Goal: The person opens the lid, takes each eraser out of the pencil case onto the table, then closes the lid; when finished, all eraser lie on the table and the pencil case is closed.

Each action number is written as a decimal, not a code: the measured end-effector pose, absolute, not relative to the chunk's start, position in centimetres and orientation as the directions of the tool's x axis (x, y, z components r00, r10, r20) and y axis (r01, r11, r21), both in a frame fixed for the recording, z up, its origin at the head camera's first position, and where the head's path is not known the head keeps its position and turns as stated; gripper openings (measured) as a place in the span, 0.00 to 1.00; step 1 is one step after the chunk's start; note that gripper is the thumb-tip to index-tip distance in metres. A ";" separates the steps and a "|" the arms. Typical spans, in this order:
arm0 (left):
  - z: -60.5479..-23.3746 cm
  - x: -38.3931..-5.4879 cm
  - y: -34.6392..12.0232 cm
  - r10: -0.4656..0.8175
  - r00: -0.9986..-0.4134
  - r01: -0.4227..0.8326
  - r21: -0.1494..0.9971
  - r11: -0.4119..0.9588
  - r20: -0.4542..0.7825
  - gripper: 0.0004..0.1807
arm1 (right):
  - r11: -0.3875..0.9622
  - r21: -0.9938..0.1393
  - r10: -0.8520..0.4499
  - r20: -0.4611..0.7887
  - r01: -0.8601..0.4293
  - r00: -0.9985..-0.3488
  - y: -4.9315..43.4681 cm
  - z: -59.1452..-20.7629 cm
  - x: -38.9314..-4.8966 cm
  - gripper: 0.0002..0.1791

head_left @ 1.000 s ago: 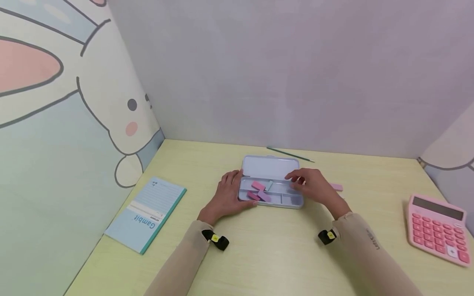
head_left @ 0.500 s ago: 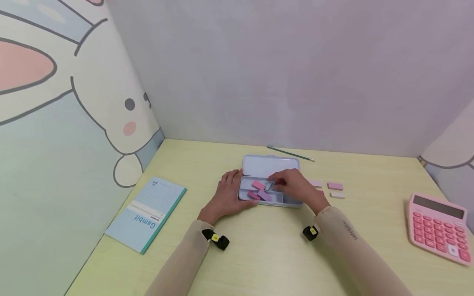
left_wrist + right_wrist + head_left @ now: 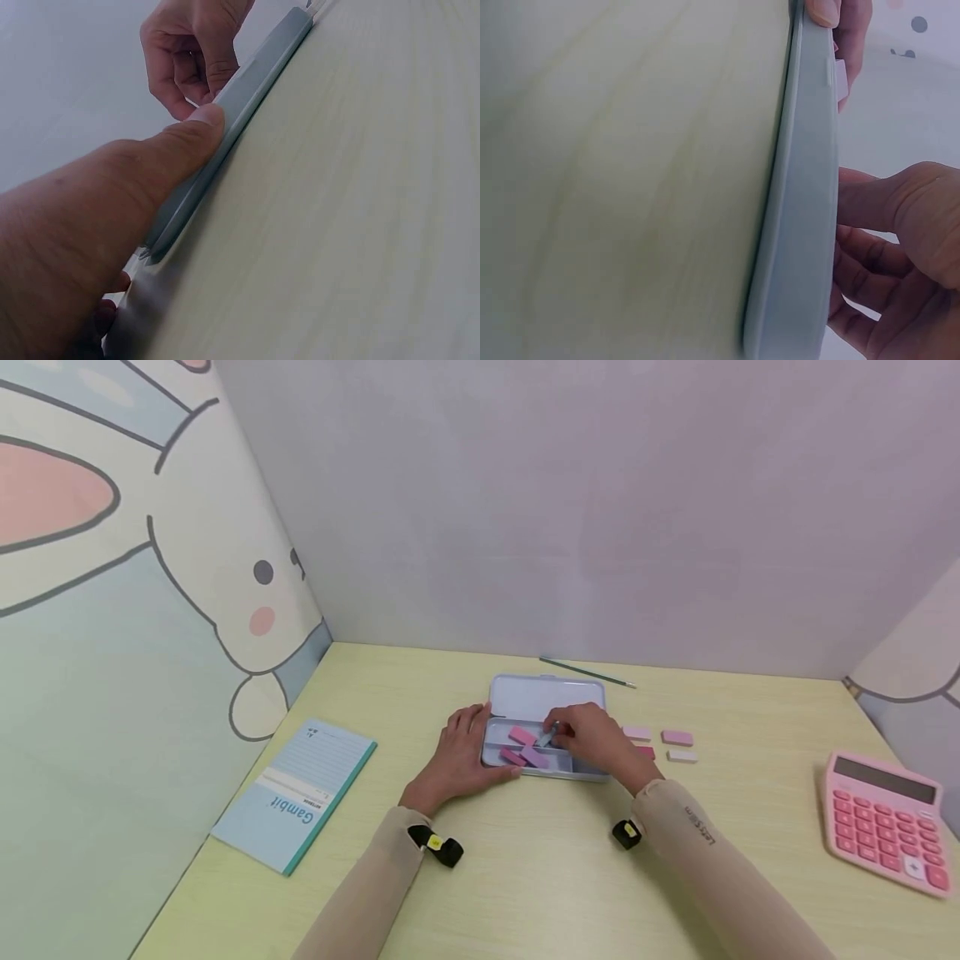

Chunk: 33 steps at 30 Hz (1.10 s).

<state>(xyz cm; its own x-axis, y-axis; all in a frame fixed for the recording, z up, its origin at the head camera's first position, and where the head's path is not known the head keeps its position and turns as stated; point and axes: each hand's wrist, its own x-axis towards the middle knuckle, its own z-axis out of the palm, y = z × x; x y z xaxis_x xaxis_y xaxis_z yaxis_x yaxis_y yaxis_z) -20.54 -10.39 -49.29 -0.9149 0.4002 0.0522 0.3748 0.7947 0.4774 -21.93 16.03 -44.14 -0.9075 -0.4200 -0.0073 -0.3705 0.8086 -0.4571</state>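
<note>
An open pale-blue pencil case lies on the table with its lid folded back. My left hand grips its left end, the thumb against the front wall and the fingers along the side, as the left wrist view shows at the case's edge. My right hand reaches into the case and pinches a light-blue eraser; in the right wrist view the front wall hides the fingertips. Beside it in the case lie a pink eraser, a dark pink eraser and a purple eraser.
Right of the case lie several more erasers, among them a pink one and a white one. A green pencil lies behind the lid. A notebook is at left, a pink calculator at far right.
My right hand has moved left from the case's right end to the light-blue eraser and now pinches it, which uncovers the erasers at right. The left hand stays in place.
</note>
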 end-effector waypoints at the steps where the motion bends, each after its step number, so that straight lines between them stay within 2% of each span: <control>1: -49.3 -20.5 -10.4 0.400 -0.915 0.375 0.478 0.794 0.052 0.65 | 0.813 -0.449 -0.415 -0.003 -0.370 -0.910 16.1 -44.2 -21.9 0.07; 12: -49.2 -20.5 -10.6 0.412 -0.909 0.387 0.487 0.783 0.060 0.65 | 0.795 -0.445 -0.381 0.164 -0.413 -0.910 17.8 -43.8 -20.6 0.06; 19: -49.1 -20.5 -10.9 0.414 -0.908 0.393 0.483 0.783 0.067 0.65 | 0.802 -0.472 -0.338 0.149 -0.367 -0.929 19.9 -42.9 -19.4 0.06; 33: -48.8 -20.3 -10.8 0.410 -0.909 0.388 0.492 0.779 0.068 0.65 | 0.791 -0.496 -0.316 0.170 -0.358 -0.934 24.6 -42.6 -16.2 0.07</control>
